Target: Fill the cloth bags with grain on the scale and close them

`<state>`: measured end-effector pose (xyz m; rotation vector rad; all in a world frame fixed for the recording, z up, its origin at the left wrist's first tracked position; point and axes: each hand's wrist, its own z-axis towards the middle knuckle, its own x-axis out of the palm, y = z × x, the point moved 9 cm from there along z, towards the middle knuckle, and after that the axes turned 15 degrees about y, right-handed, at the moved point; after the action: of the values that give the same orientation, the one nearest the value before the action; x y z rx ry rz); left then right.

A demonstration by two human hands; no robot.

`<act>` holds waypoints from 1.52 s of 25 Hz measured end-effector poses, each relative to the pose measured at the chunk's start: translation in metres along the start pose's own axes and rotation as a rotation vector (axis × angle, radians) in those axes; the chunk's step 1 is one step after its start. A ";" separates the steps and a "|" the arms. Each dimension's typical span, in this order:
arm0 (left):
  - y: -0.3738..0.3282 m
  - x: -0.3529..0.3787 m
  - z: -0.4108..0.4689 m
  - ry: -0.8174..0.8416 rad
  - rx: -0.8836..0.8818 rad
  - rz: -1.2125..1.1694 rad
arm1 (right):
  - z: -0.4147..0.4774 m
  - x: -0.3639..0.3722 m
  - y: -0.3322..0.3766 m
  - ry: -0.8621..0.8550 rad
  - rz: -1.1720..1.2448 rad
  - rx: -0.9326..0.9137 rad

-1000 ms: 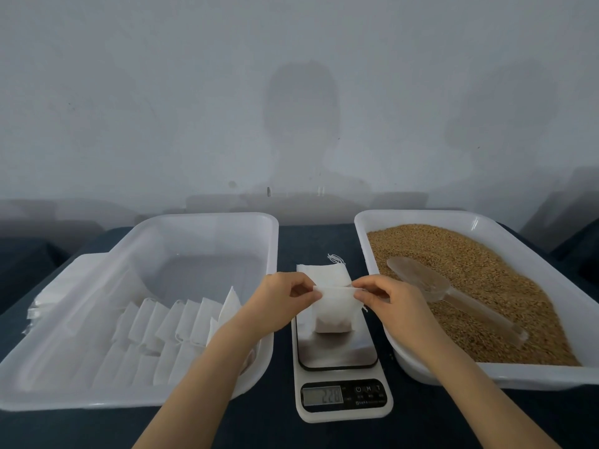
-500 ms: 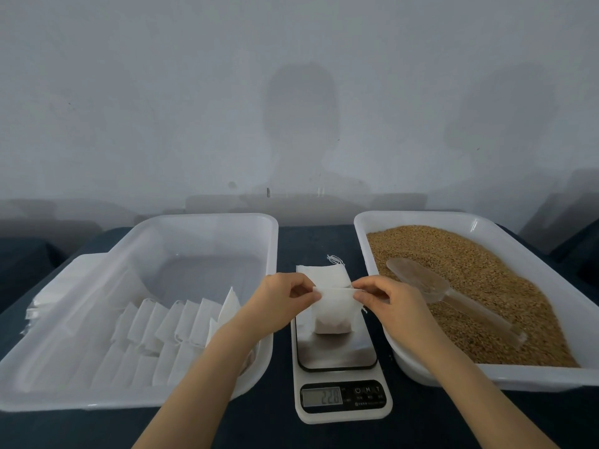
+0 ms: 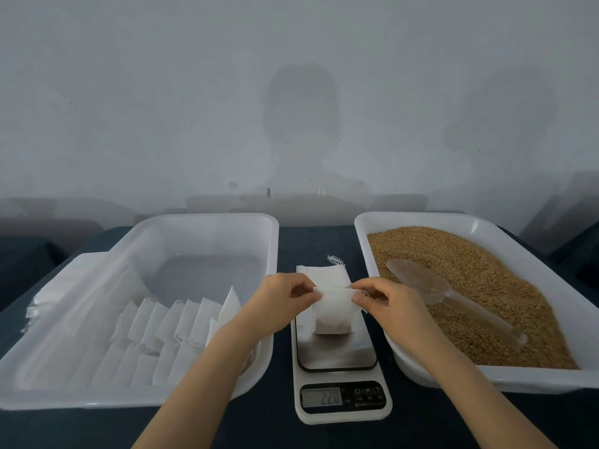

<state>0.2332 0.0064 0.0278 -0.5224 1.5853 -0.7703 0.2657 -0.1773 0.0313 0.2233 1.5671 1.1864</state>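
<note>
**On the scale (image 3: 337, 354), a filled bag (image 3: 334, 315) is being closed**

Beside the grain tray (image 3: 421, 217), the scale is carrying the upright bag. Left hand (image 3: 282, 303) and right hand (image 3: 389, 306) are each pinching a top corner. Risk: an uneven tug may be tipping it and spilling grain (image 3: 486, 286).

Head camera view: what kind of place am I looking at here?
Likely a small hand-packing bench: a white digital kitchen scale sits between a white plastic tray of brown grain with a clear plastic scoop and a translucent plastic tub of white cloth bags.
</note>
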 end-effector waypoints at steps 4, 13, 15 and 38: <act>-0.002 0.009 -0.001 0.063 -0.010 0.014 | 0.000 0.001 0.006 -0.003 -0.054 -0.039; -0.021 0.030 0.015 0.186 0.002 0.233 | -0.006 -0.001 0.026 -0.012 -0.003 -0.181; -0.015 0.011 0.015 0.111 -0.036 0.129 | -0.007 -0.008 0.022 -0.071 0.036 -0.174; 0.219 -0.167 -0.102 -0.097 -0.940 0.062 | -0.003 -0.012 0.009 -0.132 0.045 -0.121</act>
<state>0.1806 0.2928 -0.0142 -1.1483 1.8040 0.1035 0.2640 -0.1824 0.0457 0.2533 1.3772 1.2713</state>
